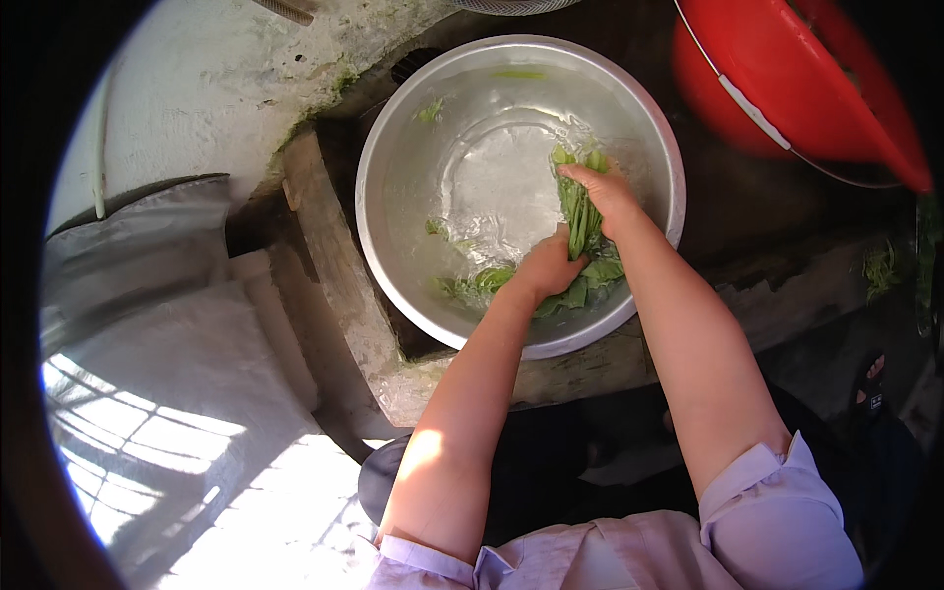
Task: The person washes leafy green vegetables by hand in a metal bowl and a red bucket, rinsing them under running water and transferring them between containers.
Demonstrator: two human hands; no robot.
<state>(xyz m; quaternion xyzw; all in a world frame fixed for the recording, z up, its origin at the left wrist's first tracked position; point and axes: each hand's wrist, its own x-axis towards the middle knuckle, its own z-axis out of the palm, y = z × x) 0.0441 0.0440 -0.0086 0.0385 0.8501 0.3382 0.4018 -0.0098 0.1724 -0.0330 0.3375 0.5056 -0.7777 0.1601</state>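
A wide metal basin (667,147) of water stands before me. Both of my hands are inside it, gripping one bunch of leafy greens (579,214) whose green stems run between them. My right hand (603,193) holds the upper end of the bunch, near the basin's right side. Lower and to the left, my left hand (549,265) is closed around the other end, partly in the water. Loose green leaves (493,279) float by the near wall, and more leaves lie beneath my hands. A small green scrap (429,110) drifts toward the far left side.
A red plastic bucket (745,66) with a wire handle is tilted at the upper right. A concrete ledge (346,295) borders the basin. Grey sheeting (169,354) covers the left side. Green scraps (879,271) lie at right. The rim of a mesh strainer (516,6) shows at top.
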